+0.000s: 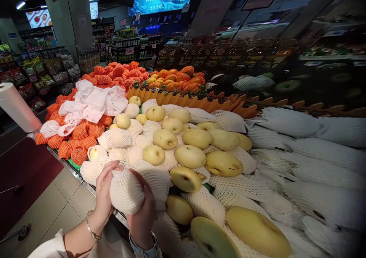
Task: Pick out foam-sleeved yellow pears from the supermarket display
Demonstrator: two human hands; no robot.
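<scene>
Between my two hands is a round fruit in a white foam net [126, 191], held above the front edge of the fruit display. My left hand [103, 189], with a bangle at the wrist, is wrapped round its left side. From the right, my right hand [145, 208] grips the same fruit; a watch sits on that wrist. The net covers the fruit, so its skin is hidden. Just beyond lie several bare yellow pears [190, 156], among other fruits in white foam nets [116, 139].
A heap of empty white foam nets [93, 101] lies on fruits in orange nets [81, 132] to the left. A roll of plastic bags [18, 107] stands at the far left. An orange picket divider [194, 102] runs behind the pears. White-wrapped produce [323, 158] fills the right.
</scene>
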